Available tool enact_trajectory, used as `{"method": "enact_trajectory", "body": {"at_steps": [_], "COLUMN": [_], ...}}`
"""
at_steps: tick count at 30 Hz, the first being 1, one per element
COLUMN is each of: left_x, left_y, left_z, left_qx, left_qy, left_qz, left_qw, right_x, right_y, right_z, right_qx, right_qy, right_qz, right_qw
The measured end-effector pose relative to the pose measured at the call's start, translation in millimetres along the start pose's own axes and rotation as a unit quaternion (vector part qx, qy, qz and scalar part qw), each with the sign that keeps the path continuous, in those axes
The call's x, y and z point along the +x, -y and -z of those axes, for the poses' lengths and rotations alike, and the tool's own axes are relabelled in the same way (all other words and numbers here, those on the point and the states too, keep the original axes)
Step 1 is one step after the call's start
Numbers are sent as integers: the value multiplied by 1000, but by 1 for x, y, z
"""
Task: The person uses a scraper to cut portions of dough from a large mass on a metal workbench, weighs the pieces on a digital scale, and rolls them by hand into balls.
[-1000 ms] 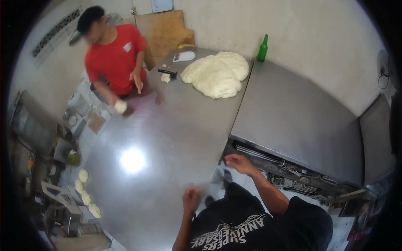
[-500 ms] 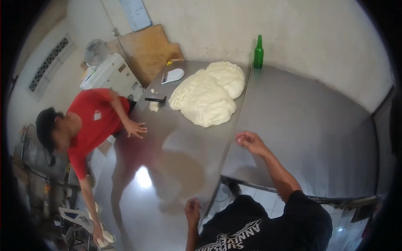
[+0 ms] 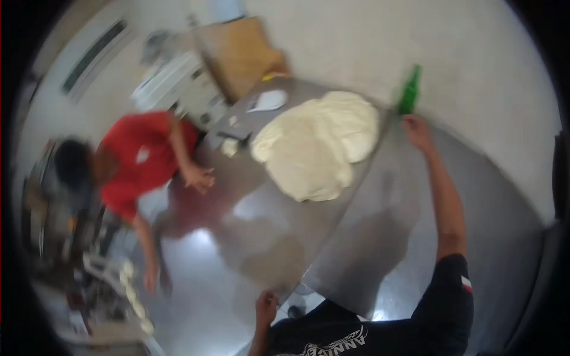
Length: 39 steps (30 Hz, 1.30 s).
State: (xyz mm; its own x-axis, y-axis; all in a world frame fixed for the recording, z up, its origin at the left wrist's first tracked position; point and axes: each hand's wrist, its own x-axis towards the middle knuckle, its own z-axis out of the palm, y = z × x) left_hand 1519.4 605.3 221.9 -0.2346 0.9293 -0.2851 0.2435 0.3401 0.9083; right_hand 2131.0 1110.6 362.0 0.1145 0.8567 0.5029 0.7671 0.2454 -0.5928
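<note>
Hovering just near of the green bottle [image 3: 409,95] at the far side of the desk [image 3: 493,207], the right hand [image 3: 419,132] blurs, like the left hand [image 3: 267,305]; I can't tell either grip. Small dough pieces [image 3: 132,295] lie portioned near left; the big dough mass [image 3: 312,148] looks undivided.

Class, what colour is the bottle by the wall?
The bottle is green, best seen in the head view.

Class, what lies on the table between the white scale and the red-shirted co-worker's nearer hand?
The head view shows a black tool, a small lump of dough and some pale bits there.
</note>
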Motion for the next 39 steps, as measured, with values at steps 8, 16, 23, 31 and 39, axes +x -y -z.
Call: {"method": "enact_trajectory", "body": {"at_steps": [8, 16, 23, 31, 39], "left_x": [-14, -84, -145, -289, -501], "left_y": [-13, -7, 19, 215, 449], "left_z": [-13, 9, 12, 61, 50], "left_qx": [64, -15, -13, -89, 382], "left_qy": [-66, -133, -211, -299, -60], "left_qz": [43, 106, 87, 67, -126], "left_qw": [995, 985, 974, 948, 913], "right_x": [-92, -287, -426, -621, -712], "right_y": [52, 265, 389, 479, 515], "right_z": [-97, -202, -182, -144, -110], "right_qx": [157, 415, 394, 272, 225], "right_qy": [177, 368, 564, 735, 730], "right_qz": [-49, -137, 16, 283, 304], "right_qw": [970, 821, 725, 553, 569]}}
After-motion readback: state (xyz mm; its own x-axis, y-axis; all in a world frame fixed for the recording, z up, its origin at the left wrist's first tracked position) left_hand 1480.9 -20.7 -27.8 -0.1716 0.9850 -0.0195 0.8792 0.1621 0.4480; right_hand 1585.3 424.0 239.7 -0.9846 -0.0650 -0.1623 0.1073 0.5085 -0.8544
